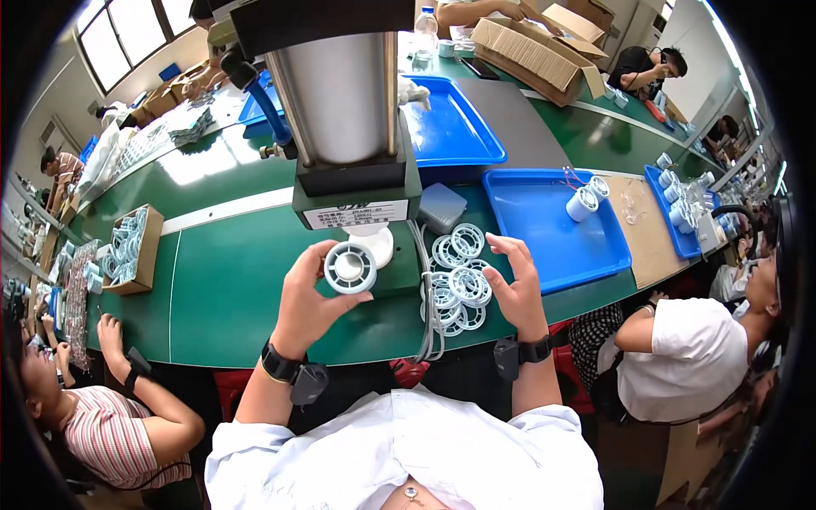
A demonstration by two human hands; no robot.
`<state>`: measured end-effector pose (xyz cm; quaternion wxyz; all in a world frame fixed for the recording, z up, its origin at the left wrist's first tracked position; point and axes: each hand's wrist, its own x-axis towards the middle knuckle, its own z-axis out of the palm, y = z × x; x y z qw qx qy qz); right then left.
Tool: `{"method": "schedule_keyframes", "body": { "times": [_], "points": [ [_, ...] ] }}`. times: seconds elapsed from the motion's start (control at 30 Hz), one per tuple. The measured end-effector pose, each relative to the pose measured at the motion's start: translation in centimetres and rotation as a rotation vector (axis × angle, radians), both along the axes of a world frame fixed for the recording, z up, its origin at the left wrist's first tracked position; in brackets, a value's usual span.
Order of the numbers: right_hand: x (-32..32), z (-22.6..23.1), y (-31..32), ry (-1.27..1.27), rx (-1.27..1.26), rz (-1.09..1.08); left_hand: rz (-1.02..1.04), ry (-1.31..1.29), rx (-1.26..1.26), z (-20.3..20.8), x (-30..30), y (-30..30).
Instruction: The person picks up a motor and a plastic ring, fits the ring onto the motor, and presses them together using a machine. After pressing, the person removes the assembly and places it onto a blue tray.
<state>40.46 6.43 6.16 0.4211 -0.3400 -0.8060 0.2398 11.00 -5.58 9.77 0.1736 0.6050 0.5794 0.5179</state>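
Note:
My left hand (308,297) grips a round, light-blue plastic housing with a spoked rim (350,268) between thumb and fingers. It is held up in front of a bench press (340,110) with a metal cylinder. Behind the housing, a white round fixture (375,245) sits under the press head, partly hidden. My right hand (515,285) has its fingers and thumb apart with nothing between them. It hovers just right of a pile of light-blue spoked plastic rings (466,283) on the green table (229,280).
A grey cable (422,323) runs beside the rings. Blue trays stand to the right, one (544,246) holding white cylindrical parts (583,202), another (455,127) behind. At left is a cardboard box (144,255) of light-blue rings. People sit close on both sides.

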Motion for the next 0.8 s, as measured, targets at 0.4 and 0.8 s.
{"method": "schedule_keyframes", "body": {
  "times": [0.4,0.8],
  "points": [
    [-1.4,1.1,2.4,-0.018,-0.063,0.076,0.051,0.116,-0.378,1.1,-0.7,5.6],
    [-7.2,0.0,7.0,-0.492,0.237,0.102,-0.021,-0.111,0.123,-4.8,-7.1,6.0]
  ]
}}
